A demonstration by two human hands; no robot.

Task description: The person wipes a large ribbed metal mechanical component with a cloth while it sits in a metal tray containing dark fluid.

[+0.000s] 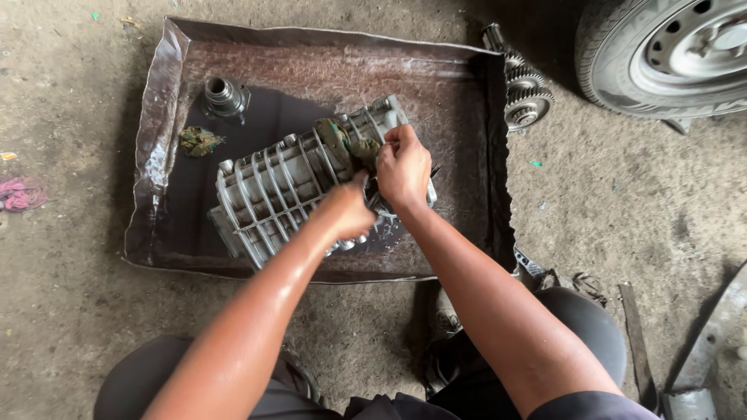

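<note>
The ribbed aluminium gearbox housing [299, 183] lies on its side in the middle of a shallow metal tray [156, 140], partly in a pool of dark oily liquid. My right hand [403, 167] is closed in a pinching grip on a dirty greenish rag [346, 144] and presses it against the upper ribs of the housing. My left hand [350, 210] is curled against the housing's near end, just below the right; I cannot tell whether that grip is closed on anything, because its fingers are hidden behind the wrist.

I judge the cleaning to be partway along. The ribs toward the left end look pale and fairly clean, while the part under my hands is dark and wet, and oil sits in the tray around the casting.

In the tray I count one housing, one round flanged hub [226, 97] standing near the far left corner, and one more wadded rag [201, 141] beside it, which makes two rags in all. Just outside the tray's right rim lies one shaft carrying a stack of gears [523, 89] on the dirt floor. Beyond it is one car wheel [669, 50], and a pink cloth [19, 193] lies at the far left edge.
</note>
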